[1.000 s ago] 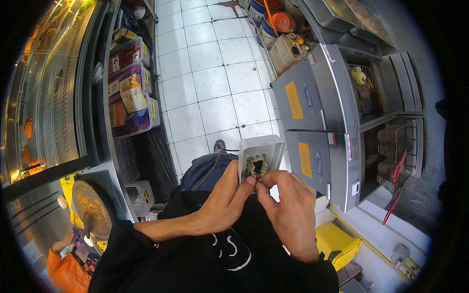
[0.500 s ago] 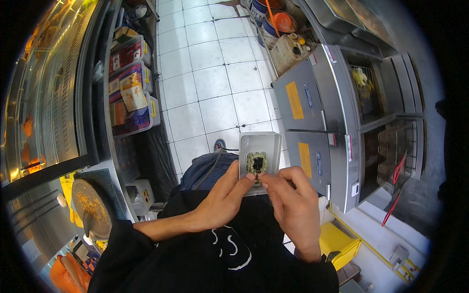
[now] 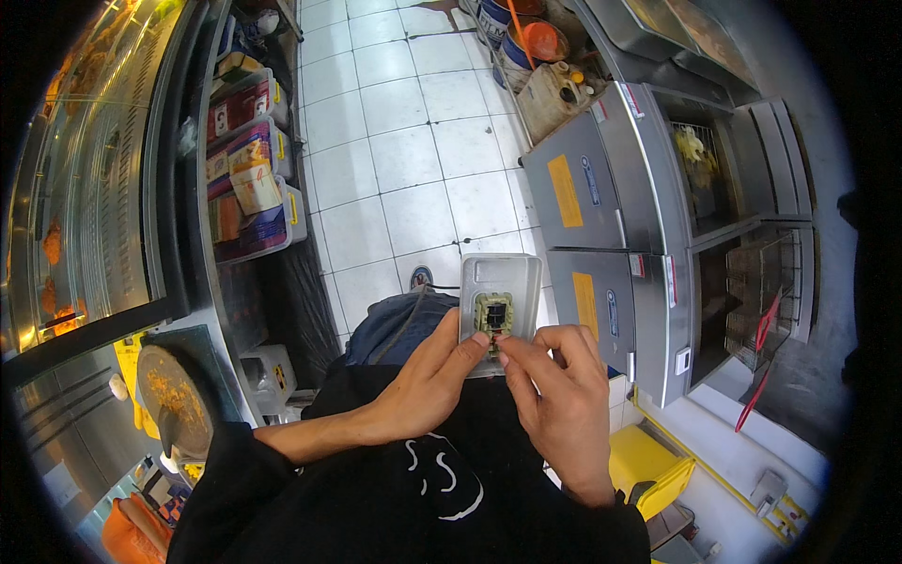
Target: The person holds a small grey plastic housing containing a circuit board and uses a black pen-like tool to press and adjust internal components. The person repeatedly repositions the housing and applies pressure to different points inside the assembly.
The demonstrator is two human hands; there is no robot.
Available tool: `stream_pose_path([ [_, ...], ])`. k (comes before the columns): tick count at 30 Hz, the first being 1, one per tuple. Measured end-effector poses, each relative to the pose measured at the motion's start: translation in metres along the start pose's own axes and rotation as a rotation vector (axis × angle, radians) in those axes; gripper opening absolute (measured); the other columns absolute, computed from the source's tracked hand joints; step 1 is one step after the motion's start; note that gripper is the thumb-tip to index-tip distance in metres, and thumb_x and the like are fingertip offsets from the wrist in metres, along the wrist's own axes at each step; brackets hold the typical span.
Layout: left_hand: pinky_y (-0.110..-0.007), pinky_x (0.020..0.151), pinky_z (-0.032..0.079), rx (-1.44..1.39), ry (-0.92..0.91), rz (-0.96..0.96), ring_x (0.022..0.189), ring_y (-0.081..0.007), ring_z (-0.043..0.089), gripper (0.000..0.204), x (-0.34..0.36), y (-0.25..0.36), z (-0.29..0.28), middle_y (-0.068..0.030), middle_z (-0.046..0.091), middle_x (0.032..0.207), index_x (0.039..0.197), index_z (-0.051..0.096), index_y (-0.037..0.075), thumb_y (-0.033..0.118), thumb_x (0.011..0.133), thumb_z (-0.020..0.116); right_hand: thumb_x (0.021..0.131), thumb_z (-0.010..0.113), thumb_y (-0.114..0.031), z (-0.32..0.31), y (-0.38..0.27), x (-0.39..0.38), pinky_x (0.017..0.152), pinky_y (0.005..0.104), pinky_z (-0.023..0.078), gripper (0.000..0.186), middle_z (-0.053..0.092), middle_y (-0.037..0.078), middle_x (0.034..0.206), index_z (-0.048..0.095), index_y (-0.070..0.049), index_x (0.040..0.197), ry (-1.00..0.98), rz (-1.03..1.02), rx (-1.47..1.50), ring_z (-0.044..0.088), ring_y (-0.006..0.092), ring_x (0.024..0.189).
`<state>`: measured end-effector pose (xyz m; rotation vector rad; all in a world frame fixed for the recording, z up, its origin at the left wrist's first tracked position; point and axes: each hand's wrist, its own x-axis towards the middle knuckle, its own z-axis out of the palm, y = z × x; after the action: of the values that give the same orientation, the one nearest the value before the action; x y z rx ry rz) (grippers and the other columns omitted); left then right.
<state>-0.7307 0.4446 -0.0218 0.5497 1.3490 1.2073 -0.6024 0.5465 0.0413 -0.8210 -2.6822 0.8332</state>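
Observation:
Close to my body, a shallow grey rectangular box [image 3: 500, 273] is held in my left hand [image 3: 425, 383]. Its thumb rests over the near part, while the other fingers are hidden beneath or behind it. Inside the box lies a pale green framed piece [image 3: 482, 310] with a black block [image 3: 496, 316] in its middle, like an electrical switch or socket insert. My right hand [image 3: 568, 399] has thumb and index finger closed at the near edge of the green piece, beside the left thumb tip. A small reddish spot shows there, but what the fingertips pinch cannot be made out.
White floor tiles [image 3: 409, 155] run ahead between shelving with bins [image 3: 282, 150] on the left and steel fryers [image 3: 587, 193] on the right. A glass food display [image 3: 103, 188] and round chopping block [image 3: 183, 399] stand left. A yellow bin [image 3: 648, 461] is at lower right.
My right hand has shifted slightly, its wrist lower and its fingers spread a little more from the thumb. My left hand and the grey box stay in place.

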Motion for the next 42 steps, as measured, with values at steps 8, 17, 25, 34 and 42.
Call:
stream_pose_path([
  [8, -0.036, 0.096, 0.04, -0.037, -0.012, -0.026, 0.106, -0.0227, 0.053, 0.033, -0.002, -0.003, 0.001, -0.0174, 0.056, 0.11, 0.124, 0.046, -0.001, 0.025, 0.106, 0.037, 0.076, 0.074, -0.004, -0.003, 0.002, -0.001, 0.064, 0.0333, 0.046, 0.03, 0.052, 0.005, 0.085, 0.07, -0.006, 0.106, -0.089, -0.061, -0.089, 0.05, 0.0208, 0.076],
  [17, -0.036, 0.096, 0.04, -0.095, -0.018, -0.04, 0.103, -0.0232, 0.053, 0.032, -0.002, -0.005, 0.002, -0.0178, 0.057, 0.109, 0.122, 0.047, -0.002, 0.023, 0.105, 0.038, 0.076, 0.076, -0.002, 0.003, 0.006, -0.002, 0.063, 0.0345, 0.044, 0.025, 0.055, 0.007, 0.084, 0.071, -0.006, 0.1, -0.053, -0.038, 0.048, 0.056, 0.0231, 0.077],
  [25, -0.037, 0.097, 0.04, 0.013, -0.028, 0.008, 0.107, -0.0247, 0.054, 0.034, -0.007, 0.006, -0.005, -0.0193, 0.056, 0.113, 0.127, 0.043, -0.003, 0.021, 0.104, 0.037, 0.083, 0.055, 0.008, -0.018, 0.013, -0.011, 0.073, 0.03, 0.048, 0.023, 0.062, 0.013, 0.099, 0.059, 0.002, 0.105, 0.054, 0.248, 0.603, 0.058, 0.0183, 0.081],
  [34, -0.036, 0.098, 0.041, -0.074, -0.078, 0.045, 0.113, -0.0223, 0.052, 0.043, -0.012, 0.013, -0.009, -0.0191, 0.055, 0.12, 0.138, 0.036, -0.003, 0.026, 0.106, 0.036, 0.098, 0.042, 0.007, -0.02, -0.008, -0.015, 0.088, 0.0331, 0.056, 0.013, 0.052, 0.015, 0.111, 0.046, 0.004, 0.11, 0.276, 0.437, 0.926, 0.064, 0.0262, 0.108],
  [42, -0.037, 0.095, 0.044, -0.025, -0.063, 0.085, 0.11, -0.0235, 0.055, 0.04, -0.012, 0.015, -0.008, -0.0195, 0.056, 0.118, 0.136, 0.038, -0.004, 0.023, 0.106, 0.038, 0.096, 0.055, 0.003, -0.018, 0.001, -0.014, 0.08, 0.0278, 0.054, 0.018, 0.058, 0.014, 0.105, 0.057, 0.005, 0.114, 0.117, 0.282, 0.672, 0.066, 0.0196, 0.096],
])
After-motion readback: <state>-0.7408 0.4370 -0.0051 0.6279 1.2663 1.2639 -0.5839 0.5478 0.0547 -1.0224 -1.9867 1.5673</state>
